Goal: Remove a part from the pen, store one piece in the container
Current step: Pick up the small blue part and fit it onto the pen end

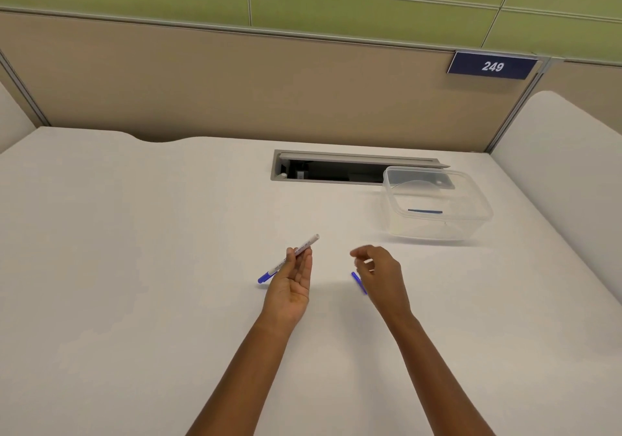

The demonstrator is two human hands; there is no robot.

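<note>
While the left hand (292,282) pinches the white pen (288,258) between thumb and fingers, palm up, the pen slants from its blue tip at the near left to its bare end at the far right. Beside it the right hand (378,275) hangs over the table (134,233), fingers loosely curled; a blue cap (358,281) shows at its left edge, but whether the hand grips it cannot be told. Well apart, at the far right, stands a clear container (437,205).
</note>
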